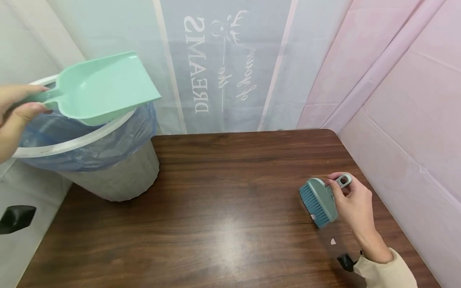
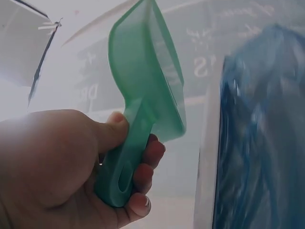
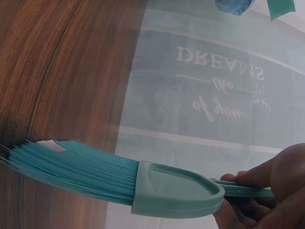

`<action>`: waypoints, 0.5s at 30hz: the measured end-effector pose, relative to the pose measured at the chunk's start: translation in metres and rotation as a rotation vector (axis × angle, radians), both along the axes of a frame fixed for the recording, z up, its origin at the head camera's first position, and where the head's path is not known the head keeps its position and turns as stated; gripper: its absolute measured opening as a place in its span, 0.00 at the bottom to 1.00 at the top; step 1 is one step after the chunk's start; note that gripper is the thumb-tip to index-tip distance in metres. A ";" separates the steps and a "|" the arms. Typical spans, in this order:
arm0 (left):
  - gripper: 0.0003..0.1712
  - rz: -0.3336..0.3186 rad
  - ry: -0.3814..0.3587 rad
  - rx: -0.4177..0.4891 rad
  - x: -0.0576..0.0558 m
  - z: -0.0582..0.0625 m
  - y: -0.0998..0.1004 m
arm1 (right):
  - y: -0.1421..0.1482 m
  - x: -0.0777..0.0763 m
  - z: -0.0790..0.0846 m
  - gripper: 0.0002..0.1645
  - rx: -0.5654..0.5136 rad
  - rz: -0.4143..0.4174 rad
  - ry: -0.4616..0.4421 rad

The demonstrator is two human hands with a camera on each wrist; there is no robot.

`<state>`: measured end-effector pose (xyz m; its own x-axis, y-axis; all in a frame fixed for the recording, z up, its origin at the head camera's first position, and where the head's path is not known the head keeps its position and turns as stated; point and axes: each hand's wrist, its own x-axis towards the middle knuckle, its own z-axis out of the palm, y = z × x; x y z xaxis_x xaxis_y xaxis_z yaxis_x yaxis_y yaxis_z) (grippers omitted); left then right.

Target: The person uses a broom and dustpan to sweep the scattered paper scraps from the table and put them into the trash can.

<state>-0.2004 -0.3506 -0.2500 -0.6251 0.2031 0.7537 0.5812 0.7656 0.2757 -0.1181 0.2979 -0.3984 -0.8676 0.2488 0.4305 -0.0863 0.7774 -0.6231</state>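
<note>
- Left grip point(image 1: 14, 120), upper left of the frame: the bare hand pinches the handle of a pale green dustpan point(image 1: 104, 88), thumb on one side and fingers curled on the other.
- The dustpan is above the mouth of a white bin point(image 1: 119, 180), its wide edge pointing right, past the bin's rim. It blocks part of the view into the bin; contact with the rim cannot be told.
- The bin stands at the left of the bench point(image 1: 230, 180), lined with a blue bag point(image 1: 108, 152) folded over the rim. It hides the bench's far left corner.
- Right grip point(image 1: 354, 204), lower right: thumb and fingers pinch the handle of a green brush point(image 1: 322, 200), bristles facing left. Whether these touch the bench is unclear.
- A pale scrap point(image 1: 313, 217) lies against the bristles; a small white piece point(image 1: 333, 241) rests on the bench below the brush.
- A black object point(image 1: 17, 219) shows at the left edge; a black fitting point(image 1: 346, 262) sits beside the right wrist, at a cream sleeve point(image 1: 385, 272).
- A lettered grey-blue cloth point(image 1: 266, 112) hangs behind the bench; pink sheeting point(image 1: 414, 100) closes the right side.
</note>
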 end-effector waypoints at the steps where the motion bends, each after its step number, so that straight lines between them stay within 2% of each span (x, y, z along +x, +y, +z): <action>1: 0.18 -0.018 -0.022 -0.012 0.003 0.003 0.005 | 0.000 0.000 0.000 0.05 0.000 0.001 0.001; 5: 0.16 -0.060 -0.080 -0.088 0.013 0.010 0.025 | 0.000 0.001 0.000 0.05 0.005 -0.001 0.003; 7: 0.16 -0.050 -0.097 -0.131 0.018 0.012 0.034 | 0.001 0.001 0.000 0.05 0.011 -0.003 0.002; 12: 0.18 -0.012 -0.139 -0.251 0.031 0.008 0.058 | 0.002 0.003 0.001 0.05 0.022 -0.011 0.008; 15: 0.18 -0.040 -0.187 -0.273 0.037 0.005 0.075 | 0.001 0.003 0.000 0.05 0.019 -0.012 0.008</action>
